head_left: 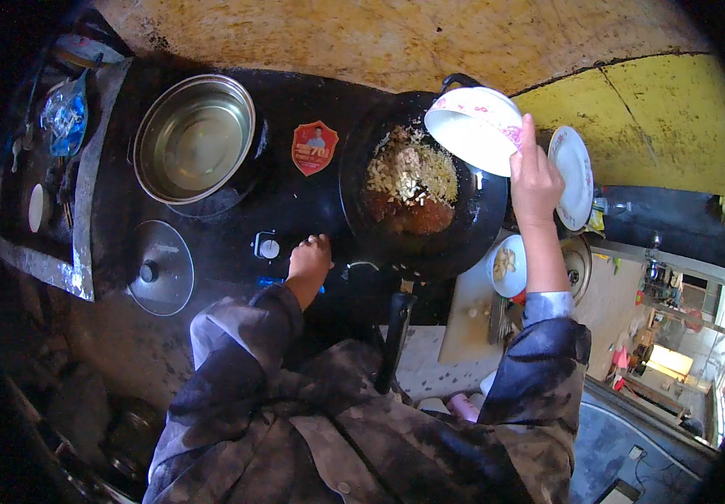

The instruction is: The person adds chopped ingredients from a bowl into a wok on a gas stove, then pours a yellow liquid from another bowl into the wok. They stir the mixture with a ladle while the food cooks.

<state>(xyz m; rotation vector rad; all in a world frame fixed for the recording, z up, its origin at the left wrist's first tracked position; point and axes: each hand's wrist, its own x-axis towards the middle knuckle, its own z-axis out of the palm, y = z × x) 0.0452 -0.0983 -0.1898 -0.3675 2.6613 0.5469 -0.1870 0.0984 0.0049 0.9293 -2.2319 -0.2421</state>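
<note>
In my right hand (535,179) is a white bowl (475,129) with a pink floral pattern. It is tipped on its side above the right rim of a black wok (362,208), its mouth facing down and left. Inside the wok lies a heap of pale chopped food (409,167) beside a reddish-brown sauce or oil (406,217). My left hand (312,258) is low over the black cooktop (287,208), left of the wok, with its fingers curled. What lies under those fingers is hidden. A silver stove knob (268,246) sits just left of that hand.
A metal pot (195,142) of clear liquid stands on the left burner, with a glass lid (161,268) in front. The wok handle (397,334) points toward me. At right are a floral plate (573,176), a bowl of pale pieces (506,268) and a cutting board (466,315).
</note>
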